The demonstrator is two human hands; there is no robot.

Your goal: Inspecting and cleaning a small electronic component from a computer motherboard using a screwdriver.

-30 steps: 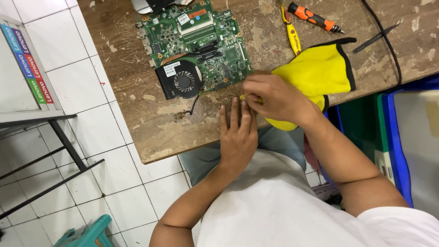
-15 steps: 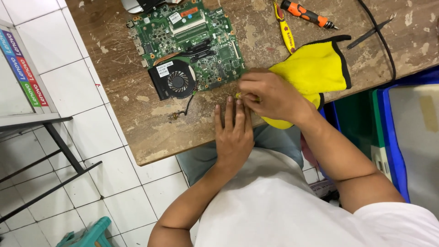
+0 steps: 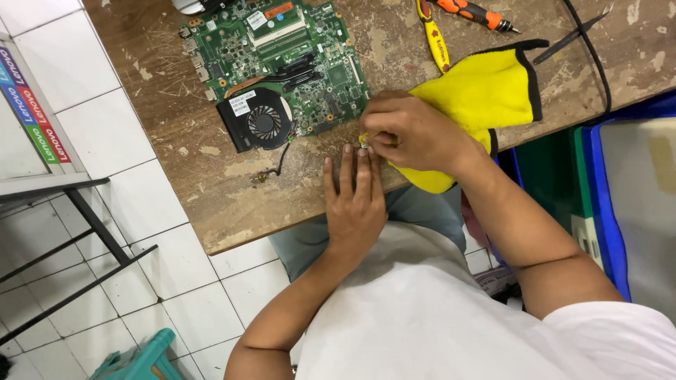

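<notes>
Seemingly, the right hand [image 3: 412, 134] pinches something too small to identify over the yellow microfibre cloth [image 3: 486, 95]; the left hand [image 3: 355, 200] lies flat, fingers extended, beside the green laptop motherboard [image 3: 282, 67]. A slip could lose it off the scarred wooden table [image 3: 211, 190].

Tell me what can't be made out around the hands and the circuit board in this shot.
- Head view: whatever the right hand pinches is too small and covered by its fingers.
- The yellow cloth is partly hidden under that hand.
- The left hand lies flat on the wooden table, covering what is beneath it.
- The circuit board and the orange screwdriver are cut off by the top edge.
</notes>
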